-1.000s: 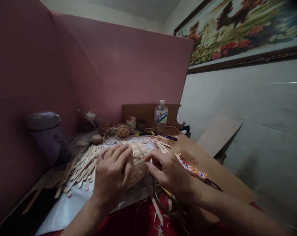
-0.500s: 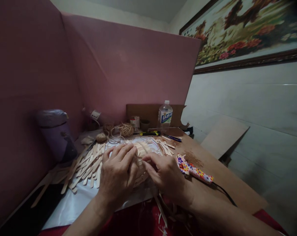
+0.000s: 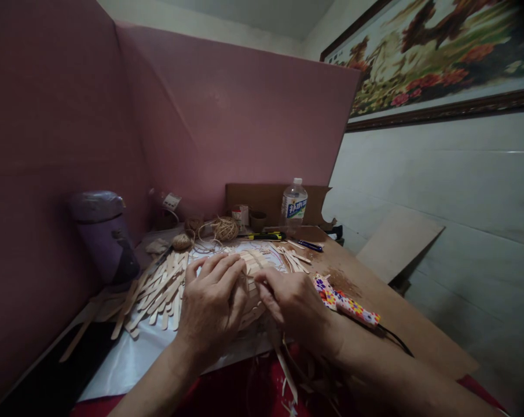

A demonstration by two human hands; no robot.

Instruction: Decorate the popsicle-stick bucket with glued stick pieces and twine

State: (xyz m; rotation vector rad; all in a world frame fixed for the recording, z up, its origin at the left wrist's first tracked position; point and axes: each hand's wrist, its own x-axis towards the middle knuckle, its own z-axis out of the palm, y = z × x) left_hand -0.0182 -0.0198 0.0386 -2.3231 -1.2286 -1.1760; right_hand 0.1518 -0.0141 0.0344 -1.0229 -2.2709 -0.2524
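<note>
Beside unattached craft sticks (image 3: pixel 160 295), the left hand (image 3: pixel 213 295) is gripping an already-joined stick form (image 3: pixel 252 300), the right hand (image 3: pixel 294 298) pinching closed.

The rounded craft piece (image 3: pixel 253 301), built of pale wooden sticks set side by side, sat over the white sheet (image 3: pixel 129 353), partly hidden, a darker band (image 3: pixel 257 259) crossing its top.

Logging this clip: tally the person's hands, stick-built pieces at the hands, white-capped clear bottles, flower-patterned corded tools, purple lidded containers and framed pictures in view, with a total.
Hands, left hand and right hand: 2
Stick-built piece: 1
White-capped clear bottle: 1
Flower-patterned corded tool: 1
Purple lidded container: 1
Framed picture: 1
Total: 7
</note>
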